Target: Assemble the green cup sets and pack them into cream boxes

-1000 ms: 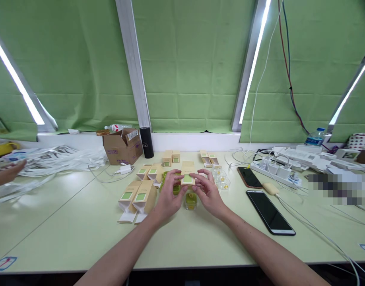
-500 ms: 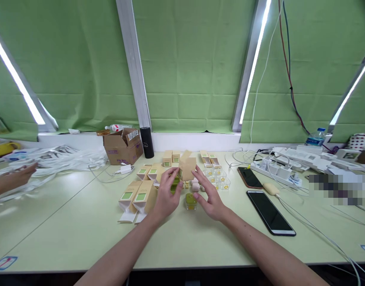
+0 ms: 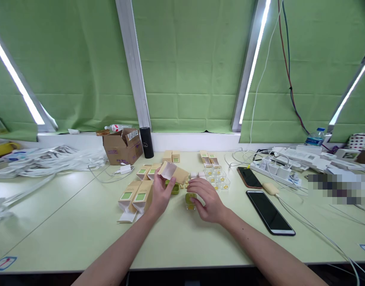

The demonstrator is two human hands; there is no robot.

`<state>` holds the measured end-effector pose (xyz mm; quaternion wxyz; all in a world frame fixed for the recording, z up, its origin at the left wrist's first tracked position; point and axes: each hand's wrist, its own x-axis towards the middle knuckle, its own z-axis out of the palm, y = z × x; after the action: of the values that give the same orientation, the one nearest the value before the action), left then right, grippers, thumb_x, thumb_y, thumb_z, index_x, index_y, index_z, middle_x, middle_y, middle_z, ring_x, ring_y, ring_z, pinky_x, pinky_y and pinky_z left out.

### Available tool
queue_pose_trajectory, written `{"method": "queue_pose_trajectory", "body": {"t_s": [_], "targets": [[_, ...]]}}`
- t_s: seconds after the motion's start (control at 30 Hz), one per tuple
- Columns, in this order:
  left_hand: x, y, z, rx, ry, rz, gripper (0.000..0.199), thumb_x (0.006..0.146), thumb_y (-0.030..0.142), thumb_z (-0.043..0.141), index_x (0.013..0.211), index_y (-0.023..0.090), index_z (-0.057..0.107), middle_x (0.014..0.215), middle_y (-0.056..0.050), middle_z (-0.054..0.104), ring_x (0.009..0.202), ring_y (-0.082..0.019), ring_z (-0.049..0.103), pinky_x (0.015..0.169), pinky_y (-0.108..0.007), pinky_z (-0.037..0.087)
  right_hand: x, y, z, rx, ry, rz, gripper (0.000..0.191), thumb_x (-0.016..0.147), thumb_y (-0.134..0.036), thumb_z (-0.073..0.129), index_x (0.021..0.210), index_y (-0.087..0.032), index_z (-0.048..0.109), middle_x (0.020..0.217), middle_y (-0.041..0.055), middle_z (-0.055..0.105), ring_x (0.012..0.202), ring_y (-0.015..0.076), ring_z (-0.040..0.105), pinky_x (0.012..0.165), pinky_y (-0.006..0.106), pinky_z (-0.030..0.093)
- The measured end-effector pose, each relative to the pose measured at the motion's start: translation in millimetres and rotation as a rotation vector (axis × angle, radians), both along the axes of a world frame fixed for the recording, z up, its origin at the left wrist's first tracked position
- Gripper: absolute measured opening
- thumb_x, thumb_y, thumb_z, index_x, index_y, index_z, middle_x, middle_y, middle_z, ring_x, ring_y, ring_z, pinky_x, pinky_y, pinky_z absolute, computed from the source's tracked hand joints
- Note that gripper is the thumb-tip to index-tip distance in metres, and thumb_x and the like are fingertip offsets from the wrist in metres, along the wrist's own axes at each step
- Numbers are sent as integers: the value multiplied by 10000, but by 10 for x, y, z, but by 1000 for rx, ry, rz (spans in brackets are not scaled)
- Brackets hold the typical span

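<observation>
My left hand (image 3: 162, 194) grips a small tan paper box (image 3: 179, 174), tilted, its pale inner flap facing left. Just right of it, my right hand (image 3: 208, 200) curls its fingers on a green-topped clear container (image 3: 190, 198) standing on the table. A green tray-like piece (image 3: 175, 188) lies behind my left hand. Tan boxes with green labels (image 3: 141, 197) lie to the left, several with white flaps open. Clear containers with yellow centres (image 3: 220, 178) are grouped behind my right hand, beside small pale pink pieces (image 3: 197, 174).
A cardboard box (image 3: 123, 149) and a black cylinder (image 3: 146, 142) stand at the back left. White strips (image 3: 54, 159) cover the far left. Two phones (image 3: 270, 212), a power strip (image 3: 276, 172) and cables lie on the right. More tan boxes (image 3: 210, 159) are at the back.
The tan box has tipped over leftward in my left hand. My right hand has left it and closed on the green-topped container. Another person's hand at the far left has gone from view.
</observation>
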<state>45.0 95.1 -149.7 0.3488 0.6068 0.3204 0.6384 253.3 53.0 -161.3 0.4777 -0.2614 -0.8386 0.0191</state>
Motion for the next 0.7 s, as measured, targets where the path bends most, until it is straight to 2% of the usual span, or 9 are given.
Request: {"method": "queue_pose_trajectory", "body": {"t_s": [0.1,0.27,0.33,0.47,0.7], "targets": [[-59,28,28,-21,-45,-36,590,894,503,743,1325,205,472,1299,-140,650,1217,-271,646,1040,-413,530,22,28,12,-72,-93,-110,353,868,-200,666,1216,-253,643,1143,108,737,1197,346,611,1006,561,496],[-131,76,29,-1,-8,-6,641,857,469,765,1357,220,451,1212,-103,639,1098,-246,648,937,-366,539,53,35,63,-240,-317,-196,471,808,-306,799,1235,-219,619,1099,101,750,1141,335,586,999,518,432],[-144,76,27,22,42,-9,674,855,453,766,1392,235,421,1188,-92,635,1073,-240,639,923,-355,526,66,42,76,-247,-353,-218,456,803,-306,811,1211,-217,626,1083,96,751,1137,324,583,1012,500,412],[-158,34,50,71,196,-35,610,889,424,721,1396,247,433,1148,-83,624,1088,-255,616,954,-379,492,133,68,113,-238,-395,-252,447,765,-258,825,1166,-222,629,1038,82,751,1121,318,581,1030,489,384],[-182,-30,108,144,396,-33,515,896,325,667,1361,251,460,1133,-74,605,1047,-246,602,967,-411,488,302,90,212,-262,-446,-259,404,747,-248,831,1098,-225,633,1028,68,731,1120,311,570,957,442,394]]}}
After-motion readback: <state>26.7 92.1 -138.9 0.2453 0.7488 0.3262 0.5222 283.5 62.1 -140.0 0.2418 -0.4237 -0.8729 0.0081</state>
